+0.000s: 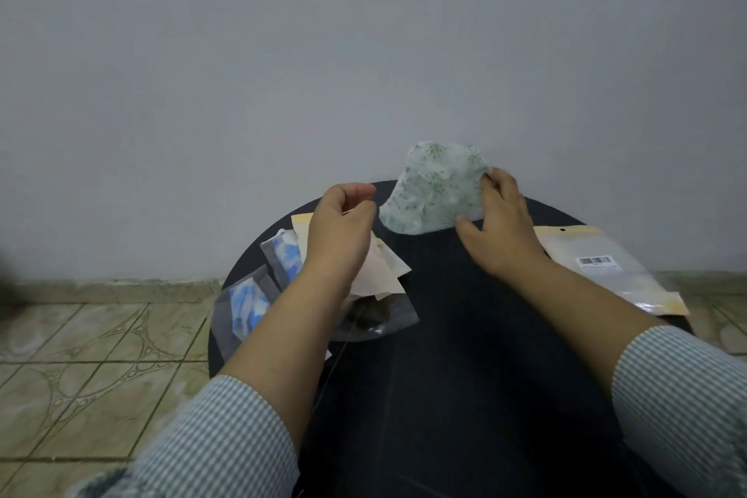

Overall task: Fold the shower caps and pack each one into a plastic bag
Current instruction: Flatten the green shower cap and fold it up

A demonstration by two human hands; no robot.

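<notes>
A white shower cap with green flower print (434, 192) stands lifted at the far edge of the round black table (444, 336). My right hand (499, 222) grips its right edge between fingers and thumb. My left hand (341, 228) hovers just left of the cap with curled fingers, above a pile of bags; whether it pinches anything I cannot tell. Two clear bags holding blue-and-white caps (246, 305) (285, 255) lie at the table's left. A clear bag with a dark cap (374, 315) lies beside my left forearm.
An empty clear bag with a barcode label and yellow border (610, 269) lies at the table's right edge. Beige and cream bags (384, 275) are stacked under my left hand. A grey wall rises right behind the table; patterned floor tiles (101, 356) spread to the left.
</notes>
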